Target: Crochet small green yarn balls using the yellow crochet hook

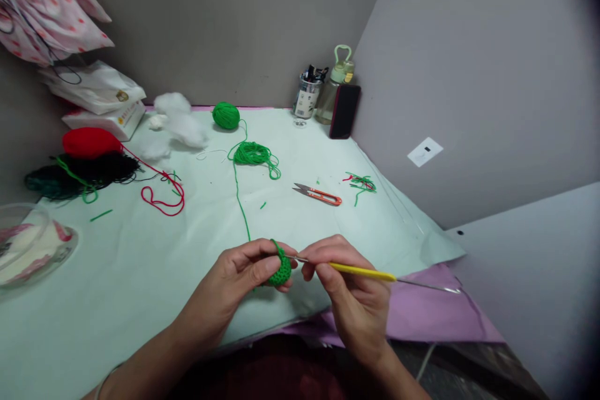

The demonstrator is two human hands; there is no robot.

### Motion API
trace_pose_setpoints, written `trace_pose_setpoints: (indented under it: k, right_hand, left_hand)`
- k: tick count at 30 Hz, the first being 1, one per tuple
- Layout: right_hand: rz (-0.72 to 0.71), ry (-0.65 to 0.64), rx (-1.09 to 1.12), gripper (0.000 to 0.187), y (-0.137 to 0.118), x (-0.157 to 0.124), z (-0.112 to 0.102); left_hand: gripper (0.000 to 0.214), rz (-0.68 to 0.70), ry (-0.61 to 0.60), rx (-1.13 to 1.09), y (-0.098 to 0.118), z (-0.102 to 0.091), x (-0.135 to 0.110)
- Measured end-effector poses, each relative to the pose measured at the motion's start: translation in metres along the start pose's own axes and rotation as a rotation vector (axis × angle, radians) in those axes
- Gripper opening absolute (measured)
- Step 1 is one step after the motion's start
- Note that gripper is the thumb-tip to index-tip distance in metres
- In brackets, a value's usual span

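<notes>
Between the thumb and fingers of my left hand [248,269] is a small rounded green crochet piece [282,270]. My right hand [351,294] is closed round the yellow handle of a double-ended crochet hook [363,272]. One metal tip of the hook meets the upper edge of the piece; the other end points off to the right. A green strand runs from my left hand up the table to a loose coil of green yarn [253,154], linked to a green yarn ball [225,115]. My left fingers partly hide the piece.
Orange thread snips [317,194] lie beyond my hands, with yarn scraps [363,183] to their right. White stuffing [180,122], red yarn [91,142] and dark yarn [89,172] are at left, near a clear plastic container [70,250]. A phone [345,112] leans against a bottle [327,103].
</notes>
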State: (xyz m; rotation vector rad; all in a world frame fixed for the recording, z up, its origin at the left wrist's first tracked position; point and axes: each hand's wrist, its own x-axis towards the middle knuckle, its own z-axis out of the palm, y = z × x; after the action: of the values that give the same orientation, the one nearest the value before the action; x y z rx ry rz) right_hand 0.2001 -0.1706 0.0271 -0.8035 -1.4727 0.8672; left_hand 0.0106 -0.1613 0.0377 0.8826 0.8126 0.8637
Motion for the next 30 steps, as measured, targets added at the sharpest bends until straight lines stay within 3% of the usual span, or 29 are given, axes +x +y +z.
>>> trace_pose_setpoints:
  k: [30]
  right_hand:
    - [-0.004,-0.019,0.013,0.02,-0.001,0.0017,0.0031]
  left_hand:
    - [0.024,-0.007,0.009,0.002,-0.004,-0.0024,0.0006]
